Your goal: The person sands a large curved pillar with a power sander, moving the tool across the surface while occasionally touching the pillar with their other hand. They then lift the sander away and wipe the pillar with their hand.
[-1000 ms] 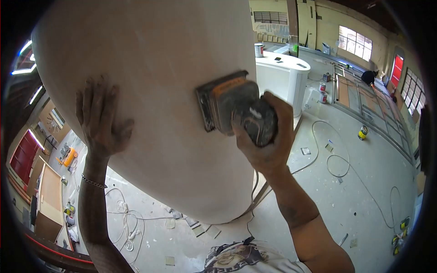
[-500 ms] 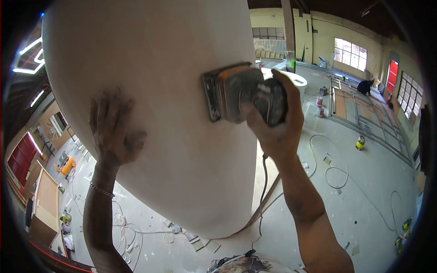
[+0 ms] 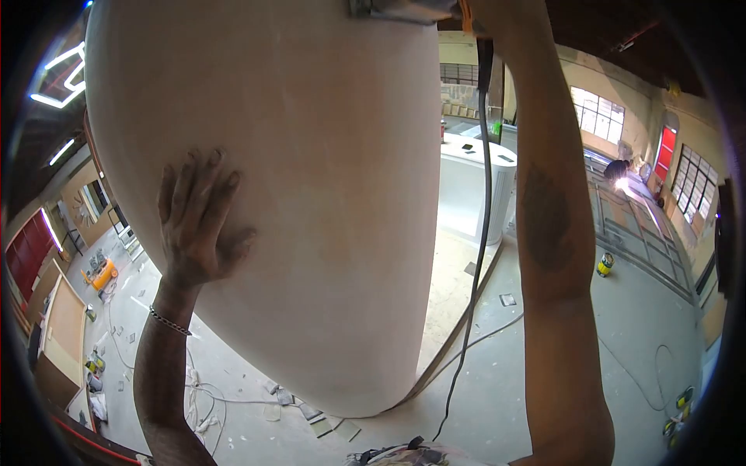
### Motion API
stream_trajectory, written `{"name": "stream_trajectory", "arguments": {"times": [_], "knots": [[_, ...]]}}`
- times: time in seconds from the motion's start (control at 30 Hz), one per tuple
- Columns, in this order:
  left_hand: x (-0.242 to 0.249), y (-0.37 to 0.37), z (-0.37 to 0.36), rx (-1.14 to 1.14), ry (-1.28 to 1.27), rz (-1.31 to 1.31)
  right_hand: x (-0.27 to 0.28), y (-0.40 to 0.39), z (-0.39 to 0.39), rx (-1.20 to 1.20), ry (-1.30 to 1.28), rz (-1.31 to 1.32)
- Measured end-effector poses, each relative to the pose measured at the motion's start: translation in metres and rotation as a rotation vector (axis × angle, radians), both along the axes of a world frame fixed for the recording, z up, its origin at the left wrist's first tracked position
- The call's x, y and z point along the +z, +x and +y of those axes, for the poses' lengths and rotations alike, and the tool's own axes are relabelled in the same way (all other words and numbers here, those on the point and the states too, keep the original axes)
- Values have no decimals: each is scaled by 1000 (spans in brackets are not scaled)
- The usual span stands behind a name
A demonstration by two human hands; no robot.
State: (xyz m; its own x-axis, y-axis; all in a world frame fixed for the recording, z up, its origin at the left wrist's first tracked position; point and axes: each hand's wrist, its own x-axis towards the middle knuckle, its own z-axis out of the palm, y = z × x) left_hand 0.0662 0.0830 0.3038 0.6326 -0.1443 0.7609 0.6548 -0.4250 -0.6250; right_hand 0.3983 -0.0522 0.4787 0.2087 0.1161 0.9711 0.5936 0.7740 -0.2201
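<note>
A large, smooth, pale curved panel point(image 3: 326, 233) fills the middle of the view. My left hand point(image 3: 198, 221) lies on its left part, fingers spread, a chain bracelet point(image 3: 169, 320) at the wrist. At the top edge, my right hand point(image 3: 501, 19) is raised high with an electric sander point(image 3: 408, 9), whose pad end is over the panel's upper right. Most of the sander and my right fingers are cut off by the frame. A dark power cord point(image 3: 483, 194) hangs down from the tool beside my right forearm.
A white counter point(image 3: 466, 186) stands behind the panel. At the far right a person point(image 3: 616, 171) crouches by a bright glare over metal frames point(image 3: 645, 241). Cables, sanding scraps point(image 3: 318, 423) and a can point(image 3: 605, 265) lie on the floor. An orange compressor point(image 3: 99, 273) is at left.
My right hand has moved the sander up the panel to the top edge, the cord rising with it. My left hand stays in nearly the same spot. A bright glare has appeared by the far person.
</note>
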Motion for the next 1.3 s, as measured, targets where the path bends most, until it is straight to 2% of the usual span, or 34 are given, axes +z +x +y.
{"name": "stream_trajectory", "arguments": {"times": [0.1,0.17,0.3,0.33,0.43,0.5,0.57,0.63,0.7,0.77,0.83,0.93,1.03,1.13,1.23,1.3], "knots": [[0,-1,0,-2,-9,-1,16,-1,7,-70,61,31],[1,1,0,1,-21,3,-11,-2,-14,-76,-36,27],[0,0,-1,3,-13,-3,-37,18,18,-212,60,56],[1,1,-1,-2,-4,-1,-46,20,15,-33,24,69],[2,4,-4,-4,-24,1,-26,38,26,-387,197,-44],[0,4,-1,-1,-12,-4,-18,32,-21,30,-68,-144],[1,4,0,9,-2,-5,-10,27,-28,114,-142,-98],[1,4,1,25,6,-7,7,16,-1,-141,-33,85],[1,2,1,29,19,0,-10,20,-24,-108,-222,21],[2,2,3,29,34,3,-22,22,-24,-100,-235,23],[2,1,4,23,47,9,-44,26,7,-121,-74,95],[4,3,3,14,59,27,-87,40,19,-8,6,93],[7,7,0,20,67,27,-144,48,25,-92,-43,150],[6,6,3,17,64,14,-185,45,27,-78,-11,130],[3,4,5,30,54,17,-175,42,27,-147,27,56],[3,3,6,35,61,20,-142,39,27,-180,-9,53]]}}
